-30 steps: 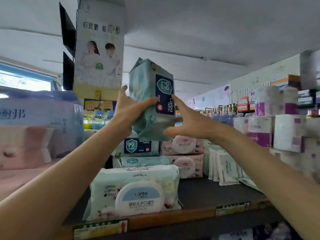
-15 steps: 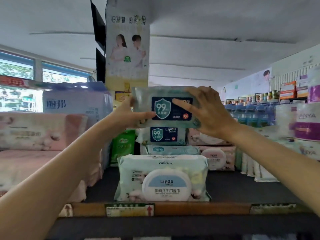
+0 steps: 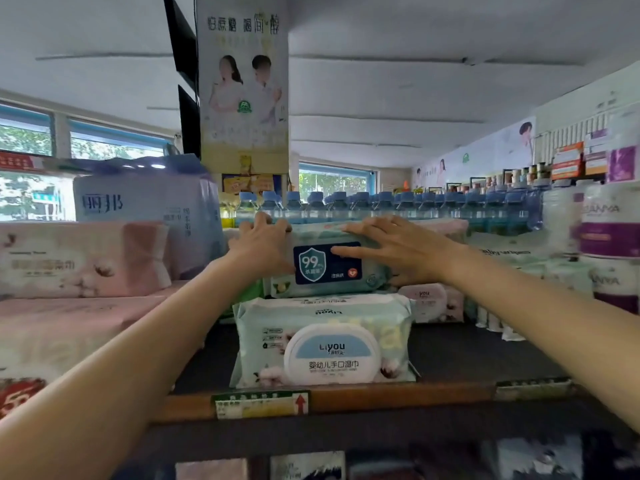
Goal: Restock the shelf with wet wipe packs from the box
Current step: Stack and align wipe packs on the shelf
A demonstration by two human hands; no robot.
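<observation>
Gripping the teal wipe pack at its left end with my left hand, fingers curled over top; my right hand presses flat on its right side. Pack sits between both hands, behind the front Liyou pack on the shelf.

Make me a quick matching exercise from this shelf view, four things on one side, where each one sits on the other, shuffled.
Things:
1. wipe pack with the blue 99 label
2. wipe pack with the white lid
3. water bottles
4. pink tissue packs

Places:
A. far left
B. row at the back
C. front edge of the shelf
D. under both hands

Pairs: 1-D, 2-C, 3-B, 4-A
</observation>
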